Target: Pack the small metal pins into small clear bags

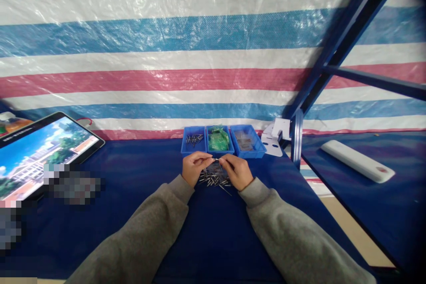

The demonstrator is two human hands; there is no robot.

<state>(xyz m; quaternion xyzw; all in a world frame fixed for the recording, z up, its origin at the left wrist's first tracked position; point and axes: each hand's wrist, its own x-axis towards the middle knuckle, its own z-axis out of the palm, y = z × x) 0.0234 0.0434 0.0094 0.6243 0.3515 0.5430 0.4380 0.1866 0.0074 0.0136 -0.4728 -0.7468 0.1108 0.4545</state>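
2 sleeves, 2 hands w/ mtl, 3 bins

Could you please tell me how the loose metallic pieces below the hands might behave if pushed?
The metallic pieces look slender and straight, so probably stiff. Their shine suggests they may slide easily. Lying crossed in a heap, they would likely scatter.

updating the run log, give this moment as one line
left hand: pinching small shiny piece; right hand: pinching same piece; below: loose thin pieces; beyond: three blue bins
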